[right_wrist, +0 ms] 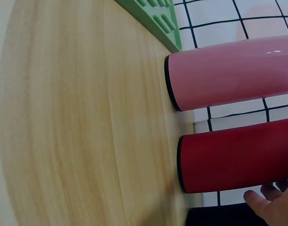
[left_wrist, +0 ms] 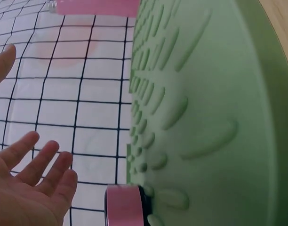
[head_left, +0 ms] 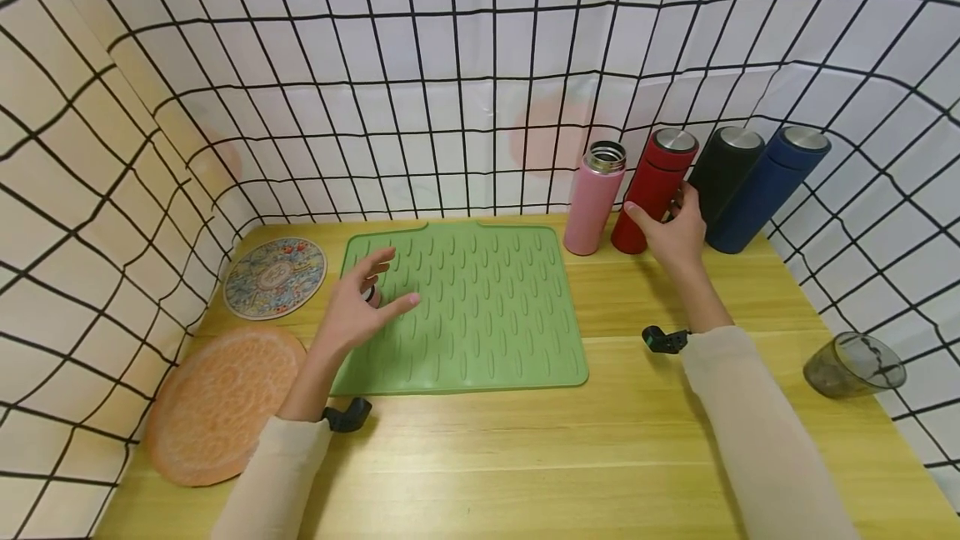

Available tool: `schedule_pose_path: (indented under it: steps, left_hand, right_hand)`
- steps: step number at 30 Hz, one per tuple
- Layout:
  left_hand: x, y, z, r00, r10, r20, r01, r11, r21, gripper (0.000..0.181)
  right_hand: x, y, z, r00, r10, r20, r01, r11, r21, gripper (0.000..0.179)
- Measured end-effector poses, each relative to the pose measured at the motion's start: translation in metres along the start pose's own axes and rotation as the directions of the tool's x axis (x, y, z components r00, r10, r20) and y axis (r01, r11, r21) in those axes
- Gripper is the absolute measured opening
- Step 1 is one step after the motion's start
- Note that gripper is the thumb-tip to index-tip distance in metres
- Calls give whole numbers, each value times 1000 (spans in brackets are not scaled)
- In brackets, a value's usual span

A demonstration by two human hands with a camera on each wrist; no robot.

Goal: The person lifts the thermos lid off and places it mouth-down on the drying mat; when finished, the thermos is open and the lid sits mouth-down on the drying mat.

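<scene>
My left hand (head_left: 351, 307) hovers over the left part of the green ridged mat (head_left: 480, 315), thumb and fingers spread apart with nothing between them. A small pink lid (left_wrist: 124, 207) stands on the mat, partly hidden behind that hand in the head view. At the right, my right hand (head_left: 675, 227) grips the upright red bottle (head_left: 651, 190), thumb across its front left and fingers around its right side. The bottle has its silver-topped lid on. Left of it is a pink bottle (head_left: 592, 207), uncapped, its steel mouth showing.
A black bottle (head_left: 723, 165) and a blue bottle (head_left: 765, 190) stand close right of the red one. A smoky drinking glass (head_left: 851, 367) is near the right edge. On the left lie a patterned round mat (head_left: 276, 277) and an orange round mat (head_left: 225, 407). Grid-patterned walls enclose the table.
</scene>
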State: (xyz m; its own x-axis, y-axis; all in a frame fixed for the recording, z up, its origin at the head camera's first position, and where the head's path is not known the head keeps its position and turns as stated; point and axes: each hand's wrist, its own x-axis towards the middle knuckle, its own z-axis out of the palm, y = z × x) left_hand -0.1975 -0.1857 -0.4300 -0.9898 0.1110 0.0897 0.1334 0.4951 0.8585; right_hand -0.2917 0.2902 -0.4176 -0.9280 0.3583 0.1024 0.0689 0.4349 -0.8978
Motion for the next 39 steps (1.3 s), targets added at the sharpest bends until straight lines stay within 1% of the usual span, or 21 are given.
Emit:
schedule_pose_path:
  steps: [4,7,10,12,17,21,27,33,37,39]
  left_hand:
    - [0,3,5,1000,21,12,-21,1000,-17,87]
    - [1,4,9,998,64,12,-63,998,-23,86]
    - [2,4,13,994,109,15,-108,993,-36,84]
    - [2,5,15,993,120,19,-119,992,-39,84]
    - [1,8,19,993,111,47,-110,993,-39,86]
    - [1,10,23,991,122,55,-121,992,-29,88]
    - [-1,12,30,987,152,57,-150,988,-36,86]
    - [-1,16,34,981,186,58,-183,982,-55,85]
    - [0,22,37,976,204,69,-200,977,-69,86]
    - [-1,26,39,974,215,75,-209,975,-79,85]
  right_hand:
    - [7,3,2,1000,18,8,-18,1000,0,95]
    - [12,6,3,1000,24,9,-24,1000,6,93]
    - [15,8,3,1000,13,-8,-12,1000,15,89]
    - [15,8,2,1000,11,-22,-11,1000,16,87]
    - [8,8,0,999,25,-42,-23,999,34,86]
    - [-5,8,-1,999,6,-47,-3,999,51,83]
    - [-24,3,-2,995,-75,-61,80,993,84,77]
    - [-44,-7,-1,985,-161,-58,167,977,129,70]
    - [-60,-12,0,971,-239,-22,239,958,156,67]
    - [-68,-14,1,958,-288,4,282,942,183,66]
